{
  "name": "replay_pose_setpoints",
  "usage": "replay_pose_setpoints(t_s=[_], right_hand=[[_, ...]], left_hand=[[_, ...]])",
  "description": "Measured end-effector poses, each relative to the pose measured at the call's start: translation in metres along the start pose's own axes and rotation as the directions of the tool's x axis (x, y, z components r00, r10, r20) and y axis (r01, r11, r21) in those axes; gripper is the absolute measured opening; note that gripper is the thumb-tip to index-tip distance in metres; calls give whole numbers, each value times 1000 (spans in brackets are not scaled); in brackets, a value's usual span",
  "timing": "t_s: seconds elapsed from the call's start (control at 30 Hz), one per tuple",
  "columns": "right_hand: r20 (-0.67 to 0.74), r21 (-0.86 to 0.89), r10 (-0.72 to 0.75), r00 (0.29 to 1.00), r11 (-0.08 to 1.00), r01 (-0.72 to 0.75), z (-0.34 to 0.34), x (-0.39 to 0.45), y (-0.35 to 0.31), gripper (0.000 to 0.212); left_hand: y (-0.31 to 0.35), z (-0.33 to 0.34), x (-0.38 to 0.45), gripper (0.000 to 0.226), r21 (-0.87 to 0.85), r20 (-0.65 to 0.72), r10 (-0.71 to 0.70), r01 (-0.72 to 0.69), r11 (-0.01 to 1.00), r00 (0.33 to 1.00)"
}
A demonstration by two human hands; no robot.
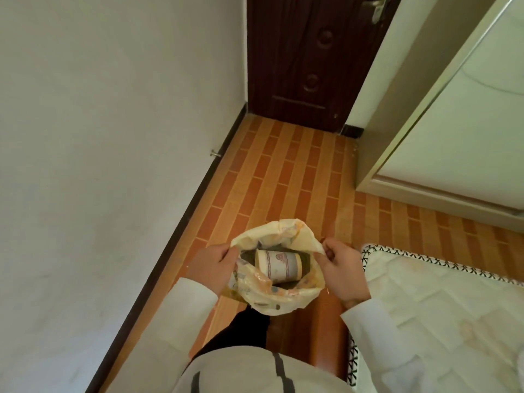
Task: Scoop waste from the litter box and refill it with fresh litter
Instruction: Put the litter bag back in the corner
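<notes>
A pale yellow plastic bag (283,296) hangs in front of me with its mouth held wide. My left hand (211,265) pinches the left edge of the mouth, and my right hand (343,268) pinches the right edge. Inside the bag lies a white paper cup (279,263) on its side, on top of something dark. No litter box and no scoop are in view.
I stand in a narrow strip of orange brick-pattern floor (283,177). A white wall (99,137) runs along the left. A dark brown door (306,58) closes the far end. A white cabinet (453,131) stands at the right, and a quilted mattress (442,316) lies at the lower right.
</notes>
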State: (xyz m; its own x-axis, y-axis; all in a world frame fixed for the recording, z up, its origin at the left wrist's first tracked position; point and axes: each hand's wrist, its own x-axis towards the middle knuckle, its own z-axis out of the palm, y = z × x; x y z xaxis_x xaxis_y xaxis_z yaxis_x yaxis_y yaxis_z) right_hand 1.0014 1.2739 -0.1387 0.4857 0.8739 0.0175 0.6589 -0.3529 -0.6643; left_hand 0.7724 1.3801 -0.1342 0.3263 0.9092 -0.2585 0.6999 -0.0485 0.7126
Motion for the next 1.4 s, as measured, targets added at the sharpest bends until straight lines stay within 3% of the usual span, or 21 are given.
replay_pose_setpoints(t_s=[0.33,0.43,0.57,0.67,0.8,1.1,1.4], right_hand=[[-18,16,23,1000,1000,-23,-11,201,-6,40],[26,-1,49,998,999,-49,-13,263,-5,28],[75,-13,30,997,1000,-29,-12,345,5,21],[145,-14,-22,989,1000,24,-11,408,14,23],[283,-24,-108,953,993,119,-15,497,19,21],[421,-56,-250,872,952,300,-2,676,2,38],[573,-30,-293,766,926,377,62,811,-28,28]], left_hand=[[64,-2,194,38,55,-55,34,-31,998,998],[82,1,247,44,54,-126,24,-17,998,992],[108,9,317,23,0,-251,-63,65,998,966],[122,13,365,27,45,-216,-60,72,996,974],[141,17,422,34,27,-241,-172,183,983,955],[187,11,532,38,-188,-306,-395,352,917,866],[181,-8,642,44,-263,-339,-541,475,840,770]])
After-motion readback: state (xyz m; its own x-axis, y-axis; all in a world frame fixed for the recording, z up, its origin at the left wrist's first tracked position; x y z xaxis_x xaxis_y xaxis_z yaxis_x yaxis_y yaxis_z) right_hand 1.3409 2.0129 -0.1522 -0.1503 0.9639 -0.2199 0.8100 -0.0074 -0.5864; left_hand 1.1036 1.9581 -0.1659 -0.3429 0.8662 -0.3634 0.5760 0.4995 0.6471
